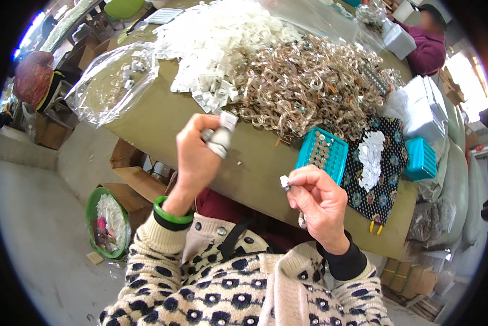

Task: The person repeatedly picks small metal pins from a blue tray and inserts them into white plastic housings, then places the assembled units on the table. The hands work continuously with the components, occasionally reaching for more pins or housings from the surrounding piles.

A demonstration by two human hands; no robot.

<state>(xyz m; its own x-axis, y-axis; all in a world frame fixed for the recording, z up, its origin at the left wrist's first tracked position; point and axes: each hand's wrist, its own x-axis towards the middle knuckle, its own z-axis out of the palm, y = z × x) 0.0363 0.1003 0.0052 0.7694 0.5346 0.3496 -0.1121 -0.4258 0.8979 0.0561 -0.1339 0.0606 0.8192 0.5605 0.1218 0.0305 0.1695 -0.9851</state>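
A person in a cream and black patterned knit sits at an olive table. The left hand, a green bangle at its wrist, is curled around several white pieces. The right hand pinches a small white block between thumb and fingers, near the table's near edge and to the right of the left hand. Beyond the hands, a white heap of small pieces spreads at far left, touching a clear brownish heap of curled pieces on its right. Just beyond the right hand, a teal tray holds round pieces in part of its compartments. To its right, white chips lie on a dark patterned cloth. At far right is another person in maroon.
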